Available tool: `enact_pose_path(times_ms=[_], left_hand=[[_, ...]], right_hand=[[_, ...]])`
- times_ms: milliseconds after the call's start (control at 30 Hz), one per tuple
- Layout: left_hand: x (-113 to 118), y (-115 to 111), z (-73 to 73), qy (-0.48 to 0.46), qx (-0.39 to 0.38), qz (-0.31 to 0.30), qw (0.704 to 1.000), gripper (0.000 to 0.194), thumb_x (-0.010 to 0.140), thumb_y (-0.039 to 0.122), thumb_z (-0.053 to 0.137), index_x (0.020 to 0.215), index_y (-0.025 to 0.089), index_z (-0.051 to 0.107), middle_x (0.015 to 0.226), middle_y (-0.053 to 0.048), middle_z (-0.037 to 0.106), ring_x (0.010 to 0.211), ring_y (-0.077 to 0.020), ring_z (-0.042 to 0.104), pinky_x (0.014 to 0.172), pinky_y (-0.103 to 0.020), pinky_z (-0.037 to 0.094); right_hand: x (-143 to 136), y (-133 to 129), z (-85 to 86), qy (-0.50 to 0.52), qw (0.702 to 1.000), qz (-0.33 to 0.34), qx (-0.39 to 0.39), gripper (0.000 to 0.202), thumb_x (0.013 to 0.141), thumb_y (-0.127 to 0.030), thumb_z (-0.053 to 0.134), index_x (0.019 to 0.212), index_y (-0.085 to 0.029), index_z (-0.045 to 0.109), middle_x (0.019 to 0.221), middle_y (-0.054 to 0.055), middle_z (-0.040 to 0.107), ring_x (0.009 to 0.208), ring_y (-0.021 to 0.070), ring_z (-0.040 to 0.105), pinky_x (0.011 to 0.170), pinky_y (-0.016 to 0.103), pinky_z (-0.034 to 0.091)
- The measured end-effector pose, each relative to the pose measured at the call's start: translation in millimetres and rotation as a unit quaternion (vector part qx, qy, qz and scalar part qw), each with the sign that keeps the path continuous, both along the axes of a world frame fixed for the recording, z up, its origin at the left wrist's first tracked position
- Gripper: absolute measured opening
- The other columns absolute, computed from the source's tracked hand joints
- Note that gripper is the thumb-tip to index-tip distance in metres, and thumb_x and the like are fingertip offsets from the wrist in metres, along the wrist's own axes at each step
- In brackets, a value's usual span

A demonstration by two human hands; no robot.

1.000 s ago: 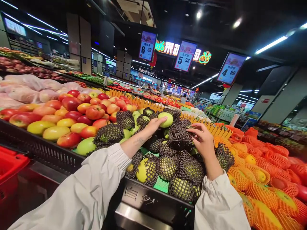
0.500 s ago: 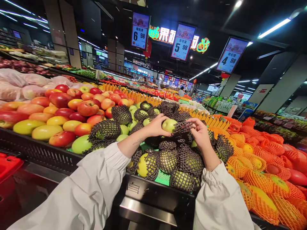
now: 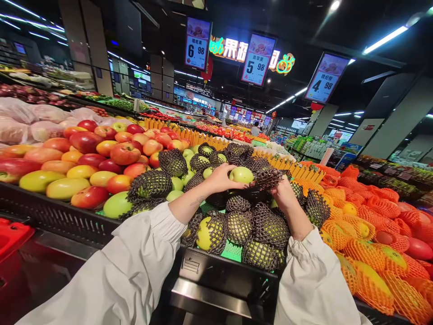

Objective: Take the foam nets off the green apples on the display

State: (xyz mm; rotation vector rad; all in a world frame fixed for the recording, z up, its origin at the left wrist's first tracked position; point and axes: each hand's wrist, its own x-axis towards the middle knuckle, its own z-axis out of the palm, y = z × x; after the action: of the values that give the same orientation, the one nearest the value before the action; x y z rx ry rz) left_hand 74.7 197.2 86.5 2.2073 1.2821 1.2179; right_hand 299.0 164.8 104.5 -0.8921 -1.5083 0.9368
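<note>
A green apple (image 3: 242, 175) is held between the thumb and fingers of my left hand (image 3: 221, 179), over the middle of the fruit display. Just right of the apple, a black foam net sleeve (image 3: 265, 178) is gripped in my right hand (image 3: 283, 192), its fingers curled round the far end. The sleeve looks bunched up; whether its left edge still touches the apple I cannot tell. Below my hands lie several green fruits in black nets, among them a half-bared yellow-green one (image 3: 207, 234) at the front of the black crate (image 3: 216, 273).
To the left, red and yellow apples and mangoes (image 3: 91, 164) are heaped up. Fruits in orange nets (image 3: 358, 234) fill the right side. An orange picket divider (image 3: 287, 167) runs behind the green apples. A red bin (image 3: 13, 239) stands at the lower left.
My right hand has pulled slightly to the right and turned, drawing the black net sleeve off the green apple. More of the apple shows now in my left hand.
</note>
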Motion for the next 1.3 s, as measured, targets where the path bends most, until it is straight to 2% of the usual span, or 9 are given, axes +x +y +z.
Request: enact_pose_path(times_ms=[133,233,367,467,600,733,833,967,1300], left_hand=[[0.0,-0.4,2.0,-0.041,-0.012,-0.004,0.999,0.067,0.057,0.068,0.082,0.102,0.018,0.076,0.097,-0.007,0.069,0.095,-0.0296,0.064,0.086,-0.038,0.049],[2.0,-1.6,4.0,-0.133,-0.055,-0.026,0.989,0.063,0.058,0.063,0.084,0.099,0.016,0.077,0.096,-0.008,0.073,0.091,-0.0284,0.066,0.084,-0.039,0.05],[5.1,-2.4,6.8,-0.33,-0.16,-0.092,0.926,0.069,0.055,0.059,0.087,0.106,0.014,0.073,0.104,-0.011,0.074,0.094,-0.0264,0.068,0.08,-0.037,0.054],[6.0,-3.9,8.1,-0.389,-0.182,-0.158,0.889,0.074,0.051,0.058,0.089,0.107,0.014,0.07,0.108,-0.012,0.074,0.097,-0.0259,0.068,0.08,-0.036,0.055],[7.4,-6.9,6.8,-0.33,-0.178,-0.207,0.904,0.076,0.047,0.052,0.093,0.108,0.014,0.07,0.105,-0.011,0.074,0.096,-0.0256,0.068,0.087,-0.039,0.054],[9.9,-9.3,4.9,-0.267,-0.175,-0.269,0.909,0.078,0.045,0.042,0.096,0.112,0.013,0.069,0.107,-0.01,0.074,0.098,-0.0238,0.068,0.096,-0.038,0.05],[9.4,-11.0,4.8,-0.243,-0.185,-0.296,0.905,0.076,0.047,0.041,0.096,0.113,0.013,0.069,0.105,-0.008,0.073,0.095,-0.0216,0.067,0.094,-0.036,0.05],[4.6,-15.0,5.2,-0.186,-0.233,-0.322,0.899,0.067,0.055,0.049,0.092,0.109,0.016,0.069,0.099,-0.006,0.072,0.09,-0.0207,0.066,0.083,-0.034,0.052],[3.9,-20.4,4.2,-0.199,-0.3,-0.337,0.87,0.064,0.056,0.058,0.089,0.104,0.021,0.07,0.099,-0.006,0.071,0.084,-0.0196,0.066,0.067,-0.028,0.05]], right_hand=[[-2.5,-4.6,4.0,-0.026,0.999,0.03,-0.016,0.031,0.077,-0.057,0.062,0.081,-0.026,0.065,0.073,0.007,0.073,0.08,0.0279,0.071,0.065,0.042,0.06],[-1.5,-3.6,4.6,-0.048,0.997,0.058,-0.011,0.036,0.082,-0.059,0.058,0.091,-0.025,0.068,0.071,0.005,0.072,0.071,0.0245,0.07,0.06,0.039,0.06],[1.5,3.0,-1.2,-0.098,0.993,0.012,0.068,0.027,0.068,-0.042,0.074,0.086,-0.023,0.064,0.067,-0.001,0.069,0.05,0.0149,0.058,0.05,0.032,0.056],[0.9,2.2,-5.9,-0.152,0.98,0.004,0.126,0.05,0.063,-0.034,0.079,0.109,-0.021,0.063,0.089,0.003,0.073,0.056,0.014,0.06,0.052,0.031,0.056],[-1.1,-4.9,-8.1,-0.23,0.955,-0.04,0.184,0.087,0.063,-0.037,0.082,0.141,-0.02,0.047,0.116,0.013,0.068,0.072,0.0193,0.066,0.056,0.033,0.058],[1.4,-5.6,-9.9,-0.295,0.91,-0.08,0.281,0.082,0.065,-0.038,0.08,0.139,-0.021,0.049,0.139,0.019,0.055,0.115,0.0328,0.063,0.071,0.04,0.062],[4.9,-2.9,-12.2,-0.344,0.874,-0.106,0.327,0.082,0.063,-0.037,0.081,0.138,-0.024,0.05,0.146,0.018,0.052,0.132,0.0384,0.054,0.089,0.051,0.059],[5.3,-3.6,-13.0,-0.368,0.841,-0.116,0.379,0.085,0.062,-0.04,0.084,0.138,-0.026,0.049,0.141,0.016,0.057,0.133,0.0385,0.054,0.108,0.058,0.048],[-3.6,-11.0,-7.8,-0.422,0.825,-0.096,0.363,0.08,0.069,-0.039,0.081,0.139,-0.023,0.048,0.134,0.018,0.058,0.129,0.0387,0.054,0.109,0.059,0.047]])
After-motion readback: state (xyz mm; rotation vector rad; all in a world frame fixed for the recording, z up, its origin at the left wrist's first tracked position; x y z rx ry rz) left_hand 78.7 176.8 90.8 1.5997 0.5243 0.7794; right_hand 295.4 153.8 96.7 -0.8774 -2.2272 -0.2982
